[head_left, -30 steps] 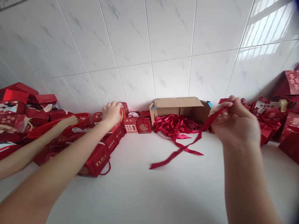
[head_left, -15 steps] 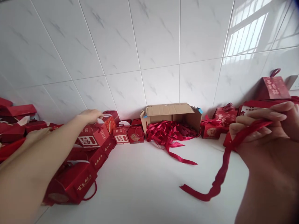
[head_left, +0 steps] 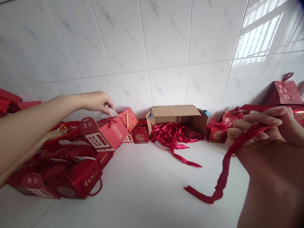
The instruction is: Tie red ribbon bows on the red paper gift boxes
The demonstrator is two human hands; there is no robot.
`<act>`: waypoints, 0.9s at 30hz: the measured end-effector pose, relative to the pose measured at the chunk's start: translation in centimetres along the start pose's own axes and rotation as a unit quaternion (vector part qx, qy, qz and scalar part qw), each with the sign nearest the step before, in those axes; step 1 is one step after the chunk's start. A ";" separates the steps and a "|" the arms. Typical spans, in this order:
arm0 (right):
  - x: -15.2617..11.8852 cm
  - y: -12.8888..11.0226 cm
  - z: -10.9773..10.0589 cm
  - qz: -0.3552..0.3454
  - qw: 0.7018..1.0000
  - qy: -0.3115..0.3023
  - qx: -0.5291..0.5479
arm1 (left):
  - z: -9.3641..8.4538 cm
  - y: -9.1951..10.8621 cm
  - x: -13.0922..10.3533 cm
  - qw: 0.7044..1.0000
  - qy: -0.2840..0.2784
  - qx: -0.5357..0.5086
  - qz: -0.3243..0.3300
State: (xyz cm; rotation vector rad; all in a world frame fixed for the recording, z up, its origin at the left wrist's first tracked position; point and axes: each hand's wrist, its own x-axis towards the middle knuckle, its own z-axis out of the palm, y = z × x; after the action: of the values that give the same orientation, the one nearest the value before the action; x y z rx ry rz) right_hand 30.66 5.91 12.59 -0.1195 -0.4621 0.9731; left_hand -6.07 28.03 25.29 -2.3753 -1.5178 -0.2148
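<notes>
While the right hand point(head_left: 266, 139) pinches one end of a red ribbon point(head_left: 223, 177) between thumb and fingertips, the left hand point(head_left: 96, 101) is stretched out over the red gift box point(head_left: 104, 134) that sits tilted on top of the heap at left, fingers curled down at its white handle; contact looks likely, but whether the grip is closed I cannot tell. Ribbon hangs from the right hand, creased along its length, and its free end lies on the white floor point(head_left: 147, 190), well apart from the ribbon pile point(head_left: 175, 133) spilling out of the cardboard carton point(head_left: 177, 114) against the tiled wall point(head_left: 152, 38). More small red boxes point(head_left: 140, 134) stand between the lifted box and the carton; a bowed box point(head_left: 215, 133) sits just right of the carton. A second forearm point(head_left: 30, 148), lower at left, reaches into the same heap: a co-worker's, judged by its angle. Judgement on handling: the box should be taken squarely by the handle or top flaps so that it does not swing and topple its neighbours; the ribbon end is best kept pinched flat, not twisted, with the trailing length clear of the pile so that it does not snag.
</notes>
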 end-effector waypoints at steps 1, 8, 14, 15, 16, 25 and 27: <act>0.0 0.0 0.0 -0.004 1.000 -0.002 0.000 | 0.3 1.2 -0.3 0.995 -0.094 -0.001 0.037; 0.4 -0.2 -0.3 -0.001 1.000 0.001 0.005 | 1.9 5.3 -0.4 0.976 -0.176 -0.072 0.109; 1.0 -0.3 -1.2 -0.016 1.000 -0.002 0.001 | 2.9 1.4 2.7 0.998 -0.015 -0.042 -0.039; 1.2 -0.3 -1.5 -0.017 1.000 -0.006 0.001 | 3.5 0.4 3.1 0.998 -0.012 -0.037 -0.055; 1.4 -0.3 -1.7 -0.018 1.000 -0.010 0.003 | 4.2 -0.7 3.5 0.997 -0.010 -0.034 -0.069; 1.3 0.0 -1.0 -0.033 0.999 0.017 0.001 | 13.2 -6.4 5.4 0.993 -0.035 -0.031 -0.107; 1.2 0.1 -0.8 -0.035 0.999 0.025 -0.015 | 14.5 -6.8 5.7 0.994 -0.042 -0.030 -0.100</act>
State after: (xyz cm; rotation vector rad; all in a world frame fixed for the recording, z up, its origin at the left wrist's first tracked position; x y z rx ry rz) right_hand 31.49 7.01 12.26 -0.1542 -0.4324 0.8923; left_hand -10.39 40.45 14.54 -2.3033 -1.8141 -0.2120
